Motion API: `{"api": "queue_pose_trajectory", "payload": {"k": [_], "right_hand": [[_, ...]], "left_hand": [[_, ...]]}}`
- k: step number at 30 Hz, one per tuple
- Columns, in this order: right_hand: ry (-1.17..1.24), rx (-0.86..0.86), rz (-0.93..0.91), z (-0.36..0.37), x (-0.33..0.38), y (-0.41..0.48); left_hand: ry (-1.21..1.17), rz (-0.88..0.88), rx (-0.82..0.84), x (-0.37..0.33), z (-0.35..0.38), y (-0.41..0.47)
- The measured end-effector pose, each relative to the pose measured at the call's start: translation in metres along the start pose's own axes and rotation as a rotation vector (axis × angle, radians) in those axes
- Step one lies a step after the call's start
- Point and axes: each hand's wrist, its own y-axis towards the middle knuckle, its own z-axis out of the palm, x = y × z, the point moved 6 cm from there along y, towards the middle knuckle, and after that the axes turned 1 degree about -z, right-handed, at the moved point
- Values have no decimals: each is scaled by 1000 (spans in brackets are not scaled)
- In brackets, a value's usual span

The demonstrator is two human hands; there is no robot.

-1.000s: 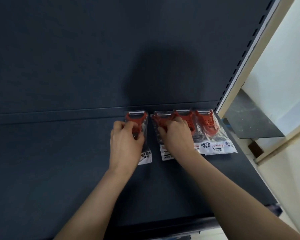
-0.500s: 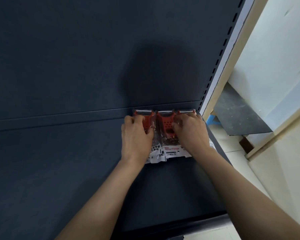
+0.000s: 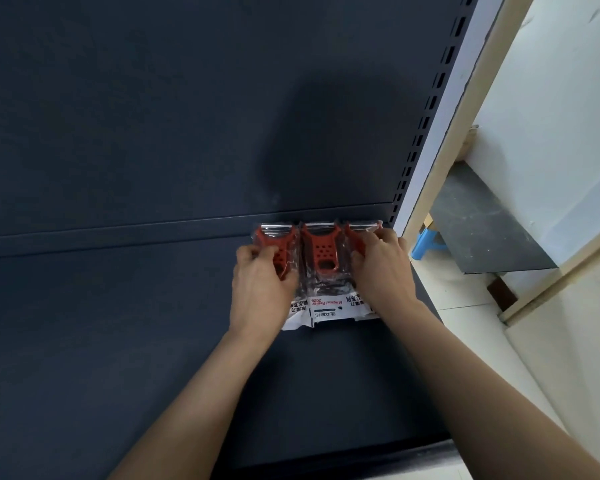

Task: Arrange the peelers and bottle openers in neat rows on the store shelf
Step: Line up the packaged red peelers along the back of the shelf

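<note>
Three red peelers in clear packets with white printed cards lie side by side at the back right corner of the dark shelf [image 3: 118, 323], tops against the back wall. My left hand [image 3: 260, 285] lies on the left peeler [image 3: 280, 245], fingers curled over it. The middle peeler [image 3: 323, 252] is uncovered between my hands. My right hand [image 3: 383, 271] covers most of the right peeler [image 3: 355, 233], fingertips curled at its top right corner.
The shelf's slotted upright [image 3: 426, 109] and a beige frame [image 3: 465, 133] bound the right side. Beyond them are a pale wall, a grey panel [image 3: 482, 237] and a small blue object [image 3: 425, 242] on the floor. The dark shelf stretches far to the left.
The packets were spread and overlapping one second ago. Both hands have slid them right and together into a tight row at the back corner. The view has shifted right.
</note>
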Motion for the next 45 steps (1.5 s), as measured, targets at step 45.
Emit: {"api": "queue_pose_trajectory", "payload": {"k": [45], "right_hand": [[-89, 255, -849, 84, 358, -226]], "left_hand": [[379, -40, -510, 239, -293, -158]]}}
